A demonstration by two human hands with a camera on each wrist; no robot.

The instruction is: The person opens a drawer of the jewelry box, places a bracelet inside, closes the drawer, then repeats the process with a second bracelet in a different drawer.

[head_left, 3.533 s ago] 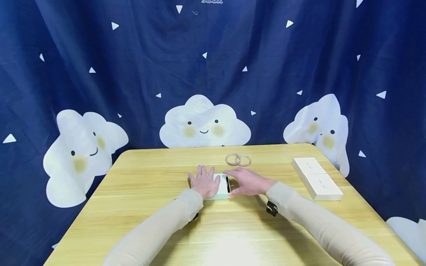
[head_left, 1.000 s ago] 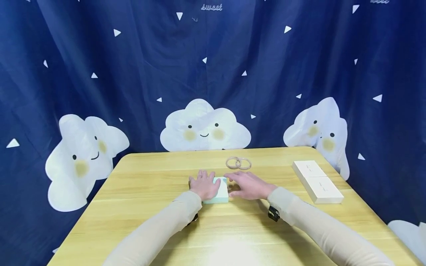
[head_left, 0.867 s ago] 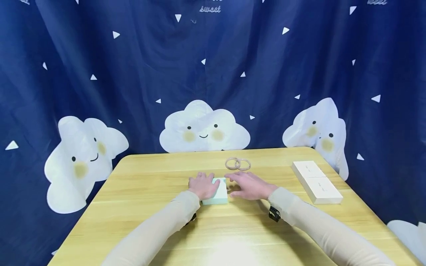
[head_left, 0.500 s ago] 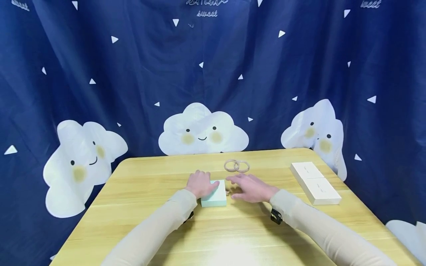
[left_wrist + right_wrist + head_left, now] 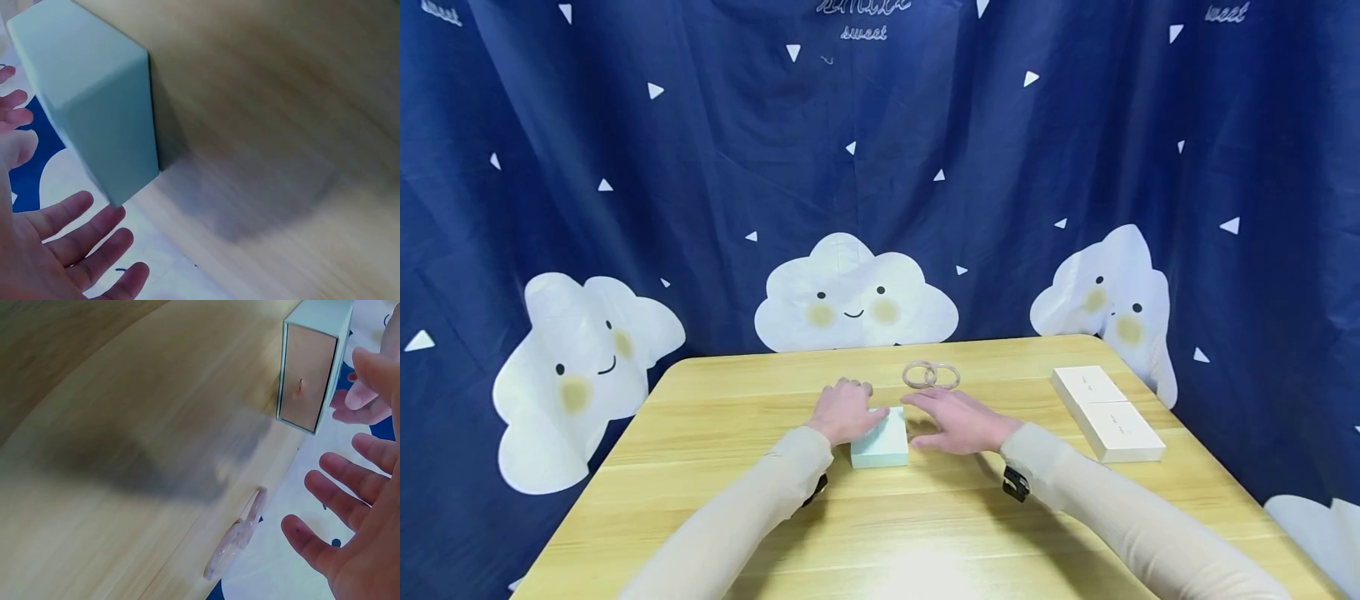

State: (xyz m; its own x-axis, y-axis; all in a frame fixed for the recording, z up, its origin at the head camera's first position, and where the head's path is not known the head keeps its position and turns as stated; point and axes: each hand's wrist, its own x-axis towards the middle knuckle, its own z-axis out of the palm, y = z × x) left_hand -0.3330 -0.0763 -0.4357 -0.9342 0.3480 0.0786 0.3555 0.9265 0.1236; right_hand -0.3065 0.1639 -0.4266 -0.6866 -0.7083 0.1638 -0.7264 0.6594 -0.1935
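A mint-green drawer box (image 5: 880, 440) lies on the table between my hands. Its pinkish drawer front (image 5: 307, 380), with a small pull in the middle, sits flush in the sleeve in the right wrist view. At the box's left side is my left hand (image 5: 844, 412), its thumb by the top; whether it touches is unclear. The left wrist view shows those fingers (image 5: 94, 240) spread and relaxed. My right hand (image 5: 962, 422) hovers right of the box, fingers loosely bent and nothing in them.
Two overlapping pinkish rings (image 5: 931, 375), bangle-like, lie behind the right hand. A pair of white boxes (image 5: 1118, 425) stands end to end by the table's right edge. The wooden table (image 5: 700, 433) backs onto a blue curtain (image 5: 865, 150) with cloud prints.
The drawer, partly out earlier with a dark gap showing, has gone into the sleeve. My left hand has slid left off the box's top. The head view has tilted up slightly.
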